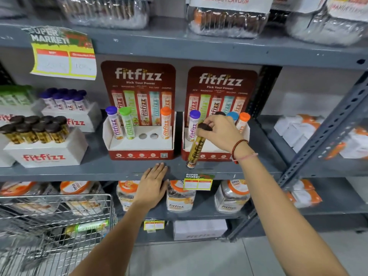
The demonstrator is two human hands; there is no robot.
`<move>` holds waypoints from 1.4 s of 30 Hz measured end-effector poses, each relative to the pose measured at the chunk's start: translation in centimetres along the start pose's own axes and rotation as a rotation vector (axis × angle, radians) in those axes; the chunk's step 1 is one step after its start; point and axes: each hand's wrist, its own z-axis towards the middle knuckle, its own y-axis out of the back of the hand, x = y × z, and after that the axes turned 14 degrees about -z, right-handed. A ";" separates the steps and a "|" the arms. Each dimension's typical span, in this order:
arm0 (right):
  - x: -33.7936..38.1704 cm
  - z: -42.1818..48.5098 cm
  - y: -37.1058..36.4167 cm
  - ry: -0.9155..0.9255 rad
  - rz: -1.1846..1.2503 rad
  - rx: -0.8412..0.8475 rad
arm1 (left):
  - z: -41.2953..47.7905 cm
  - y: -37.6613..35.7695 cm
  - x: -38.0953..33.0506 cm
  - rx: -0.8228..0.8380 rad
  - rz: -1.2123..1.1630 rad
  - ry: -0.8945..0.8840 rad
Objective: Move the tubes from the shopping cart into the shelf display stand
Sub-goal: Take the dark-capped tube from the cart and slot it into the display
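Observation:
My right hand (220, 133) grips a gold tube with a brown cap (196, 150) by its top, hanging tilted in front of the right display stand (211, 155). That stand holds purple, blue and orange capped tubes. The left display stand (139, 150) holds a purple tube (114, 122), a green tube (127, 122) and an orange tube (166, 122), with two open holes (148, 136) between them. My left hand (153, 185) rests flat on the shelf edge (79, 173). A green tube (90, 226) lies in the wire shopping cart (59, 204) at lower left.
White fitfizz boxes with brown capped tubes (35, 130) and purple capped tubes (65, 99) stand on the shelf's left. Jars (180, 196) fill the lower shelf. Wrapped packs sit on the top shelf. A slanted metal upright (322, 140) crosses on the right.

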 end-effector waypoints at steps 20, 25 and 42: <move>10.9 8.0 -4.0 0.205 0.002 -0.063 | -3.1 4.9 7.2 -0.057 0.081 0.184; 12.6 10.4 -6.2 0.188 -0.143 -0.033 | -3.2 4.9 7.4 -0.027 0.101 0.187; 13.2 11.3 -9.6 0.175 -0.241 0.050 | -3.5 5.4 7.4 -0.031 0.065 0.144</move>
